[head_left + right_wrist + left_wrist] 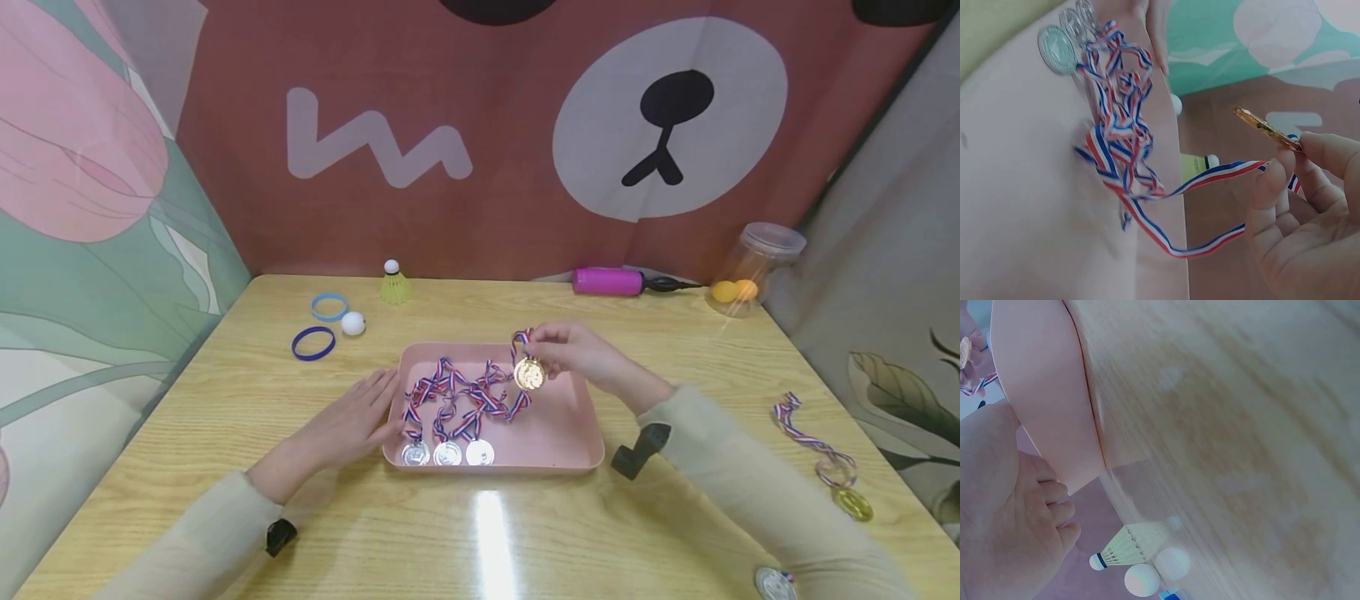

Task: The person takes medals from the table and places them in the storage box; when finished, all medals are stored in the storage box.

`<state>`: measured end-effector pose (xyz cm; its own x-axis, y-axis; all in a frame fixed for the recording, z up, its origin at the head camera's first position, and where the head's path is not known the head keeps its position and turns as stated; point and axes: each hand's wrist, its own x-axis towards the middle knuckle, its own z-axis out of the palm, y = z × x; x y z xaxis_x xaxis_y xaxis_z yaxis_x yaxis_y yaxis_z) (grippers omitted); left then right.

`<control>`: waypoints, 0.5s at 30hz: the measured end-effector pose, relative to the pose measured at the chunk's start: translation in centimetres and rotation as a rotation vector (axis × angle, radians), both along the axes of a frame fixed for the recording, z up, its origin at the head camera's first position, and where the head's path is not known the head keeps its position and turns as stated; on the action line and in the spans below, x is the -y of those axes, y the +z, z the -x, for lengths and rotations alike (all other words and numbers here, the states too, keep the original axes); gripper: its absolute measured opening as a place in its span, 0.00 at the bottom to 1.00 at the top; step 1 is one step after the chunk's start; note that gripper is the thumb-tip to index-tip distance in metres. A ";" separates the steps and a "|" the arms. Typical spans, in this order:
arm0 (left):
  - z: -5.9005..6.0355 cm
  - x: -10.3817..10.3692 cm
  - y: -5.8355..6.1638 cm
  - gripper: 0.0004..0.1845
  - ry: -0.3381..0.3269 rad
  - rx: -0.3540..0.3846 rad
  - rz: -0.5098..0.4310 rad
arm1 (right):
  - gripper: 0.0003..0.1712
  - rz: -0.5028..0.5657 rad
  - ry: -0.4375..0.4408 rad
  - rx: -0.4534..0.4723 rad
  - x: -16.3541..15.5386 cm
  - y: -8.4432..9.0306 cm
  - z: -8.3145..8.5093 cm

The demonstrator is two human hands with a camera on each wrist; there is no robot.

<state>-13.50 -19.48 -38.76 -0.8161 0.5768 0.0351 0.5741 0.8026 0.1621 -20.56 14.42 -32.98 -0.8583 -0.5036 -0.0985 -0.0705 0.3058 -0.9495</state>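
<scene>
My right hand [573,352] pinches a gold medal [529,374] near its ribbon end, above the back right part of the pink tray [555,442]. The medal's striped ribbon [1216,173] runs down into the tangle of red, white and blue ribbons [1124,134]. Three silver medals, among them the middle one [447,453], lie along the tray's front left edge. At the tray's left wall, my left hand [352,417] rests with straight fingers against the rim; its palm shows beside the wall in the left wrist view.
On the right lie a gold medal [852,503] with its ribbon and a silver medal [775,583]. Behind are a shuttlecock [394,285], white ball [353,323], light blue wristband [329,319], dark blue wristband [296,350], pink pump [609,282] and clear jar [765,254] with orange balls.
</scene>
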 end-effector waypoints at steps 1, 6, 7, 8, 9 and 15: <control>0.0 0.0 0.0 0.36 0.001 0.002 0.000 | 0.15 -0.008 0.007 0.005 0.2 0.0 -0.2; -0.1 0.0 0.0 0.35 0.000 -0.001 -0.010 | 0.10 -0.032 0.044 0.019 1.0 -0.5 -1.1; -0.1 0.0 0.0 0.35 -0.001 -0.002 -0.010 | 0.10 -0.031 0.046 0.022 1.1 -0.7 -1.3; -0.1 0.0 0.0 0.35 -0.003 -0.004 -0.011 | 0.09 -0.034 0.048 0.020 1.2 -0.9 -1.4; -0.1 0.0 0.0 0.35 -0.003 -0.004 -0.012 | 0.10 -0.038 0.047 0.017 1.2 -1.1 -1.5; 0.0 0.0 0.0 0.35 0.000 -0.004 -0.012 | 0.11 -0.096 0.093 0.019 1.5 -2.4 -2.0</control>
<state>-13.45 -19.51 -38.76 -0.8161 0.5762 0.0449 0.5746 0.8007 0.1695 -18.54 12.96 -35.42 -0.8059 -0.5684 -0.1657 -0.0855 0.3887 -0.9174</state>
